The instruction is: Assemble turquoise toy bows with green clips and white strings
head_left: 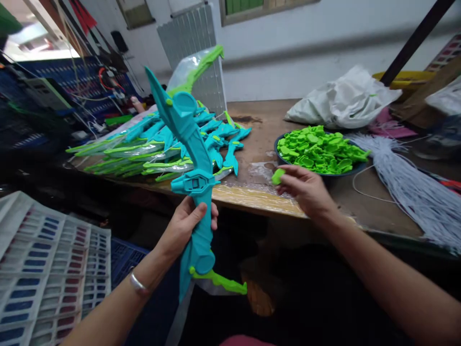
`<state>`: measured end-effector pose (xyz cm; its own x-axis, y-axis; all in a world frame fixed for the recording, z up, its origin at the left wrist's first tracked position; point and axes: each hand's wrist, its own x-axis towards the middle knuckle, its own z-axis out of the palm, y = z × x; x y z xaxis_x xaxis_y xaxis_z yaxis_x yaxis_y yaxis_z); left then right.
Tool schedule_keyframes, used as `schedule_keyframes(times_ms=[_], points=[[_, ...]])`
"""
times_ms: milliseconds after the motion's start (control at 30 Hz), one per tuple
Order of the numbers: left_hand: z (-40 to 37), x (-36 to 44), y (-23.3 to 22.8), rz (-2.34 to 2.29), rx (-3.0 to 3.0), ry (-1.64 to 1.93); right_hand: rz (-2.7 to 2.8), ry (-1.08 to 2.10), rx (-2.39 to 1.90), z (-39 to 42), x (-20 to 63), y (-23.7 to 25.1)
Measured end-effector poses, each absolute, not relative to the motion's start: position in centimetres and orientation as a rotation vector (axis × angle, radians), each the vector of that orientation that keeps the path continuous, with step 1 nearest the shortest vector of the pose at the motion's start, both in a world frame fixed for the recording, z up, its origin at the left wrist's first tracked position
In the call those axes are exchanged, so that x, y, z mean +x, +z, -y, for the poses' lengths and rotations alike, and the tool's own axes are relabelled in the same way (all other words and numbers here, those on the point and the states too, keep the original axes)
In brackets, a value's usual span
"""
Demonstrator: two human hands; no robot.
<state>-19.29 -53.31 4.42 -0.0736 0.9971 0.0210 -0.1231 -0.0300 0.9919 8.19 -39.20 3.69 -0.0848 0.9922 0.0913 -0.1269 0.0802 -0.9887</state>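
Observation:
My left hand [190,218] is wrapped round the grip of a turquoise toy bow [196,149], which I hold upright in front of the table edge. Bright green limbs stick out at its top and bottom, with clear plastic film at the upper one. A slotted hexagonal recess shows at the bow's middle. Between thumb and fingers, my right hand [304,187] pinches a small green plastic piece [278,176]. That hand is just in front of a dark round basin [326,174] heaped with similar green pieces [317,146].
Many turquoise and green toy bows [154,144] lie piled on the wooden table [259,113] at left. A white sack [345,98] stands behind the basin. A bundle of pale strings [403,182] hangs over the right edge. A white plastic crate [54,259] is at lower left.

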Motion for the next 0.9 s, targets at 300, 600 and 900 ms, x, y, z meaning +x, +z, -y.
schedule_keyframes(times_ms=[300,600,900], points=[[55.5,-17.6,1.0,-1.270,1.075,1.379,1.182,1.857,-0.587,50.0,0.3,0.5],[56.6,-18.9,2.0,-1.189,1.120,1.136,1.853,1.193,-0.513,51.0,1.0,4.0],[57.0,-18.3,3.4,-1.132,1.257,1.040,2.027,0.532,-0.529,51.2,0.2,4.7]])
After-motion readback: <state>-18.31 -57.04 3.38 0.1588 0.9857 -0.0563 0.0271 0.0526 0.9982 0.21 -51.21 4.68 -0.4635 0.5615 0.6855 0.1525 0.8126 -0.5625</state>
